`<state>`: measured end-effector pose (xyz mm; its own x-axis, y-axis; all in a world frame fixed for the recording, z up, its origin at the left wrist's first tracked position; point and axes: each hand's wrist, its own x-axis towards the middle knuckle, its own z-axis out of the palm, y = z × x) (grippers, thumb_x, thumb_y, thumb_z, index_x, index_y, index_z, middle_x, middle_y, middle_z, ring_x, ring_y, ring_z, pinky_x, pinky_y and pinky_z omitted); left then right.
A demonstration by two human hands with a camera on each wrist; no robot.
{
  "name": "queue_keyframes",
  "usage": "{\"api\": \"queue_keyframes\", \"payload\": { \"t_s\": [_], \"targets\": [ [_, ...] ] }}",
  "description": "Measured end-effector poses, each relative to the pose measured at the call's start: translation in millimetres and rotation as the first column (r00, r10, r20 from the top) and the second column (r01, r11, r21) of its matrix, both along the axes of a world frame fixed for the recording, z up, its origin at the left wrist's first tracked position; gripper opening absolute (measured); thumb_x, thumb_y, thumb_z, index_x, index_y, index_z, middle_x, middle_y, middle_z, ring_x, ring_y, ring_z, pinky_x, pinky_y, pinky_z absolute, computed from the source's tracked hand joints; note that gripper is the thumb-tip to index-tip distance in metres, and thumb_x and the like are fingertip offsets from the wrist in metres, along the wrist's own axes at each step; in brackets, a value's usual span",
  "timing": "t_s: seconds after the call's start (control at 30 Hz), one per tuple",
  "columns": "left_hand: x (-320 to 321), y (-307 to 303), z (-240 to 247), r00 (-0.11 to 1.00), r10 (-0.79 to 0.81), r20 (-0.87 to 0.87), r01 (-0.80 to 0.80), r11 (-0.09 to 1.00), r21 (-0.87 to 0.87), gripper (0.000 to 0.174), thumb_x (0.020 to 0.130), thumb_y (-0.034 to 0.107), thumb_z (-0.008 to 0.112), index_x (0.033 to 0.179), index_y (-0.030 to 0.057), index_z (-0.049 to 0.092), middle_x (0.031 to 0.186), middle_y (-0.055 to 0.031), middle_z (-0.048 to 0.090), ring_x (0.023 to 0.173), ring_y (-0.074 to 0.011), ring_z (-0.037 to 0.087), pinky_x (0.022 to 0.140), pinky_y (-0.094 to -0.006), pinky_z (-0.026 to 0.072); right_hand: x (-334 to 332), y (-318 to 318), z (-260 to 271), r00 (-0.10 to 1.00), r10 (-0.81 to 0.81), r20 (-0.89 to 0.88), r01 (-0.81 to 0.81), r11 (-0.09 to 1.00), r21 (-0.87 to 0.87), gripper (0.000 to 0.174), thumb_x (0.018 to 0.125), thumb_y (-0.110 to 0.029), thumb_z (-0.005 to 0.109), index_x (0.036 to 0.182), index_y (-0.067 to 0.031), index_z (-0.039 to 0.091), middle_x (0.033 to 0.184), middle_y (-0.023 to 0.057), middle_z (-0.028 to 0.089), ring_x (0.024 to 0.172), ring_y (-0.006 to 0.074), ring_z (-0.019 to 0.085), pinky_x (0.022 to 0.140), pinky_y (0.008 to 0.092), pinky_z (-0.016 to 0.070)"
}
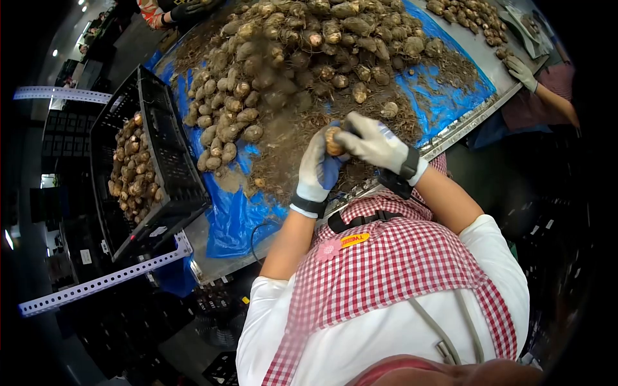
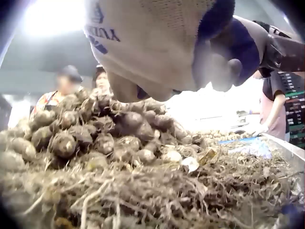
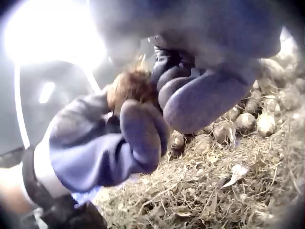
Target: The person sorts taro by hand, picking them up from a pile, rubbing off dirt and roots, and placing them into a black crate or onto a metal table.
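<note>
Both hands wear pale gloves with blue palms. The left hand point(image 1: 317, 168) grips a brown, hairy corm point(image 1: 334, 141) above the heap's near edge. Against the corm's right side lie the curled fingers and thumb of the right hand point(image 1: 374, 143). In the right wrist view the left hand point(image 3: 107, 143) has its thumb and fingers round the corm point(image 3: 131, 90), beside the curled right fingers point(image 3: 198, 98). The left wrist view shows the left glove point(image 2: 147, 43) large at the top, hiding the corm, with the right hand point(image 2: 238, 52) behind it.
A large heap of corms point(image 1: 309, 38) and loose roots point(image 1: 283, 154) covers blue sheeting point(image 1: 238, 225) on a metal table. A black crate point(image 1: 170, 193) with corms stands at left. Other people's gloved hands show at top left point(image 1: 188, 11) and right point(image 1: 521, 73).
</note>
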<state>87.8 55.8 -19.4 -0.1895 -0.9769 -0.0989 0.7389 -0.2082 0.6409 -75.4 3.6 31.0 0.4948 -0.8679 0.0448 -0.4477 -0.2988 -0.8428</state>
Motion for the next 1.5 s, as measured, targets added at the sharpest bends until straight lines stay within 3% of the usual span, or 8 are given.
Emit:
{"api": "queue_keyframes", "payload": {
  "t_s": [0.2, 0.33, 0.5, 0.8, 0.93, 1.07, 1.3, 1.5],
  "targets": [
    [0, -4, -4, 0.996, -0.05, 0.078, 0.048, 0.998, 0.03, 0.058, 0.098, 0.049, 0.044, 0.131, 0.0008, 0.048, 0.115, -0.0078, 0.06, 0.097, -0.019, 0.06, 0.08, -0.0309, 0.0494, 9, 13, 8, 0.979, -0.118, 0.168, 0.075, 0.968, 0.241, 0.023, 0.095, -0.017, 0.048, 0.092, 0.005, 0.054, 0.069, 0.0222, 0.058, 0.061, 0.03, 0.061, 0.054, 0.0393, 0.0443],
    [16, -13, -37, 0.925, -0.107, -0.365, 0.159, 0.981, 0.114, 0.066, 0.091, 0.056, 0.052, 0.125, -0.0005, 0.052, 0.109, -0.0128, 0.061, 0.085, -0.0204, 0.059, 0.074, -0.032, 0.0499, -6, -10, -48, 0.989, -0.145, -0.005, 0.142, 0.972, -0.189, 0.02, 0.094, -0.016, 0.049, 0.086, 0.0023, 0.049, 0.069, 0.0203, 0.056, 0.064, 0.0339, 0.058, 0.055, 0.0401, 0.0425],
    [-2, -14, -22, 0.959, 0.005, -0.283, 0.052, 0.98, 0.193, 0.06, 0.092, 0.053, 0.053, 0.12, -0.0001, 0.053, 0.11, -0.0157, 0.062, 0.098, -0.0241, 0.061, 0.087, -0.0395, 0.051, 2, 8, -5, 0.99, 0.102, -0.095, -0.097, 0.994, 0.054, 0.054, 0.089, -0.049, 0.058, 0.087, 0.0041, 0.048, 0.072, 0.0183, 0.059, 0.063, 0.0326, 0.06, 0.057, 0.0392, 0.0463],
    [-2, -15, -10, 0.959, -0.063, -0.275, 0.173, 0.901, 0.397, 0.052, 0.094, 0.055, 0.048, 0.104, 0.0053, 0.06, 0.077, -0.0052, 0.059, 0.069, -0.0171, 0.054, 0.06, -0.0286, 0.0442, -16, -25, -41, 0.987, -0.156, -0.037, 0.153, 0.985, -0.082, 0.025, 0.095, -0.02, 0.053, 0.082, 0.0012, 0.049, 0.062, 0.0121, 0.053, 0.056, 0.0232, 0.055, 0.05, 0.0345, 0.0407],
    [-4, -16, -17, 0.987, -0.051, -0.15, 0.106, 0.913, 0.393, 0.057, 0.089, 0.064, 0.049, 0.101, 0.009, 0.061, 0.073, -0.0025, 0.057, 0.061, -0.0144, 0.05, 0.052, -0.0277, 0.0402, -11, -12, -14, 0.999, -0.026, 0.032, 0.021, 0.988, 0.15, 0.035, 0.093, -0.033, 0.056, 0.083, 0.0002, 0.05, 0.064, 0.0113, 0.056, 0.057, 0.0218, 0.058, 0.05, 0.0333, 0.0438],
    [-16, -10, 8, 0.873, -0.045, 0.486, -0.089, 0.965, 0.249, 0.056, 0.09, 0.064, 0.047, 0.107, 0.0122, 0.058, 0.068, 0.0007, 0.05, 0.053, -0.0107, 0.045, 0.044, -0.0246, 0.0324, -5, -8, -13, 0.98, 0.113, 0.162, -0.145, 0.968, 0.205, 0.042, 0.096, -0.038, 0.05, 0.08, 0.0013, 0.05, 0.069, 0.0147, 0.057, 0.061, 0.025, 0.057, 0.055, 0.036, 0.0431],
    [1, -17, -8, 0.921, -0.217, -0.324, 0.31, 0.912, 0.27, 0.061, 0.094, 0.066, 0.033, 0.102, 0.0106, 0.058, 0.059, 0.0013, 0.045, 0.041, -0.0112, 0.033, 0.042, -0.0243, 0.027, -14, -11, -32, 0.996, -0.087, 0.036, 0.082, 0.988, 0.13, 0.035, 0.094, -0.03, 0.053, 0.085, 0.0038, 0.053, 0.067, 0.0134, 0.053, 0.06, 0.0194, 0.05, 0.054, 0.0363, 0.0395],
    [-7, -12, 5, 0.887, -0.169, 0.429, 0.027, 0.948, 0.318, 0.069, 0.089, 0.073, 0.036, 0.103, 0.0103, 0.062, 0.063, 0.0028, 0.048, 0.047, -0.0084, 0.041, 0.042, -0.0238, 0.0293, -10, -3, -16, 0.992, 0.126, -0.005, -0.121, 0.956, 0.266, 0.045, 0.093, -0.04, 0.056, 0.098, 0.0045, 0.057, 0.072, 0.0115, 0.058, 0.066, 0.017, 0.057, 0.058, 0.034, 0.046]
  ]
}}
